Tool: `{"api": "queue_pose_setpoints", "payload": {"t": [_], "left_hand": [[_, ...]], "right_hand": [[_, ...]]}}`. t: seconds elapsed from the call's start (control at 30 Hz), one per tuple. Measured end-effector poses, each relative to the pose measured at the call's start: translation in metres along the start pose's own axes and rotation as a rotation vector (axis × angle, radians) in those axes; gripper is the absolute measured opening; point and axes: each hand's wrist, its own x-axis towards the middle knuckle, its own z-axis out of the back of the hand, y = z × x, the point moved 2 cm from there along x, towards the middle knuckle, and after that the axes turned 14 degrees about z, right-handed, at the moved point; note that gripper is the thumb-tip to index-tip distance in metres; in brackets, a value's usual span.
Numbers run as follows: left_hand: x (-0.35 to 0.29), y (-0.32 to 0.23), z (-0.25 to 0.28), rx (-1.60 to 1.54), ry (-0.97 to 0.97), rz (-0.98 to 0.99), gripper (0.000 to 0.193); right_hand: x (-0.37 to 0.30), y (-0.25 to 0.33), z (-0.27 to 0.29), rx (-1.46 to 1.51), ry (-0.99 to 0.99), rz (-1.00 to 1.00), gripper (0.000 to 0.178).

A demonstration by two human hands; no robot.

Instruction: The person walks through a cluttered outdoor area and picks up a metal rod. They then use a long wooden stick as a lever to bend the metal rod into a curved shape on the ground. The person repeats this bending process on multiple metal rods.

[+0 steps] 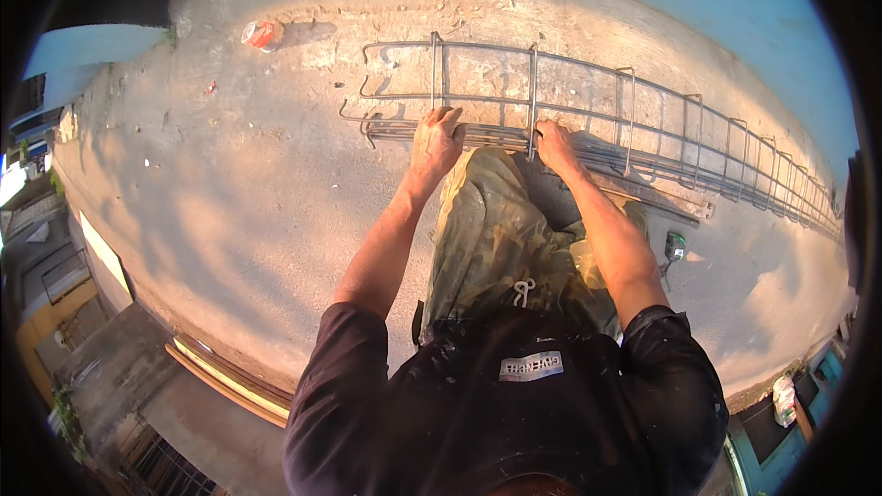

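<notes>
A long rebar cage (577, 107) of steel bars and square stirrups lies on the concrete ground ahead of me, running off to the far right. My left hand (437, 143) is closed on its near bars, beside the first stirrup (434, 72). Further right, my right hand (557, 147) grips the cage where the second stirrup (533, 83) meets the near bars. What exactly lies inside each set of fingers is partly hidden. At the left end, the bars finish in short bent hooks (345, 110). Both my forearms reach forward over my camouflage trousers.
A red and white tub (264, 35) sits at the far left. Right of my legs lie a flat bar (666, 197) and a small black and green object (675, 247). Long wooden boards (230, 380) rest at the lower left. A blue surface (735, 9) borders the far right.
</notes>
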Motion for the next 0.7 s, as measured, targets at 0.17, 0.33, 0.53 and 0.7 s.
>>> {"api": "queue_pose_setpoints", "payload": {"t": [0.17,0.33,0.53,0.7], "left_hand": [[0.025,-0.028,-0.083,0.065,0.476,0.161,0.026],[0.027,-0.024,-0.099,0.001,0.488,0.135,0.026],[0.032,-0.008,-0.079,-0.014,0.509,0.191,0.026],[0.041,0.014,-0.068,0.002,0.433,0.102,0.023]], "right_hand": [[-0.001,0.002,0.001,0.014,0.069,0.046,0.013],[-0.002,-0.005,0.001,0.024,0.060,-0.060,0.011],[0.020,0.065,0.038,-0.147,-0.126,0.140,0.009],[0.041,0.066,0.002,-0.409,0.247,0.371,0.010]]}}
